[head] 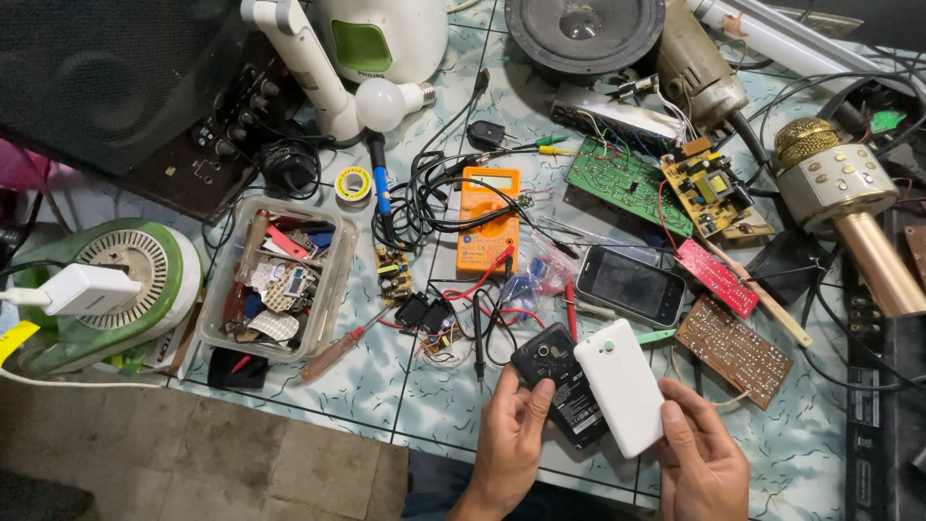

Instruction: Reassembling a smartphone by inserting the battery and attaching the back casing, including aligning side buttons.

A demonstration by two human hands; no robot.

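Far left you've got a green and white round appliance with a white charger block lying on top of it, and just beside that a clear plastic tub stuffed with small parts. A red-handled screwdriver lies at the tub's lower right corner. Further along, the orange multimeter sits mid-table in a tangle of black leads.

Then your hands, down at the near edge of the table. Your left hand is curled around the black phone body, thumb pressed on its face, holding it tilted. Your right hand grips the white back cover from below, thumb along its right edge. The cover overlaps the black body on its right side, the two touching.

Just above them lies a dark smartphone, screen up. To the right there's a brown circuit board, a green one higher up, and a gold karaoke microphone at the far right.
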